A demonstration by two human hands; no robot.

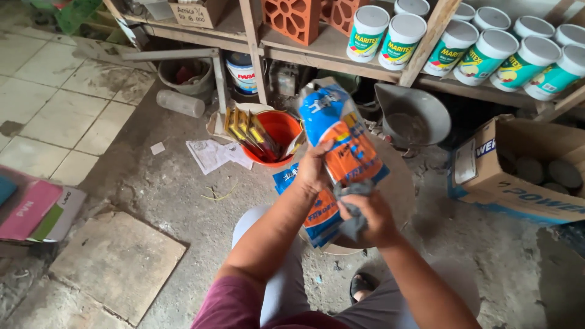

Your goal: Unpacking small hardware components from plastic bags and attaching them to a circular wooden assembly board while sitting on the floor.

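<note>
Two hands work at the centre of the view: the left hand [314,167] grips one blue-and-orange packet [341,137] held upright in the air above the knees, fingers closed round its lower edge, and the right hand [372,213], just at five o'clock of it, has its fingers closed on one grey rag [353,210] pressed to the packet's bottom. One small stack of like packets [317,213] lies beneath, on a round wooden top [399,183]. At ten o'clock stands one orange bucket [277,137] holding several yellow sachets [247,128]. At three o'clock one open cardboard box [518,176] holds about four grey discs [563,172]. At twelve to two o'clock a wooden shelf [329,42] carries roughly eleven white-lidded tubs [402,39] and two orange vent blocks [292,18]. One grey metal pan [411,116] leans beneath the shelf. The floor [152,189] is dusty concrete, with pale tiles at nine o'clock.
</note>
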